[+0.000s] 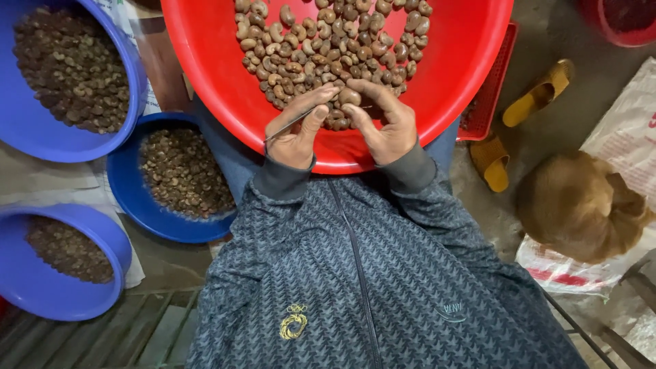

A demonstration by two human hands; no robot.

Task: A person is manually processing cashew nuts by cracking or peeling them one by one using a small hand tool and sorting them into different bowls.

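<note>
- Cashew nut (349,96) — pinched in the right hand (384,126) fingertips.
- Left hand (298,133) gripped a thin metal pick (290,125), just beside it.
- Red basin (219,75) of nuts lay beneath both hands.

We see three blue tubs on the left: top one (133,102) w/ dark nuts, middle one (147,212) just below it, lower one (102,273) near the corner, all part full. Two yellow sandals (540,92) (493,164) lie on the concrete floor (567,48) at right. A tan dog (581,205) is curled up on a white sack (625,133). Red tub (601,24) top right corner, cropped. Metal grating (137,328) at bottom left.
</note>
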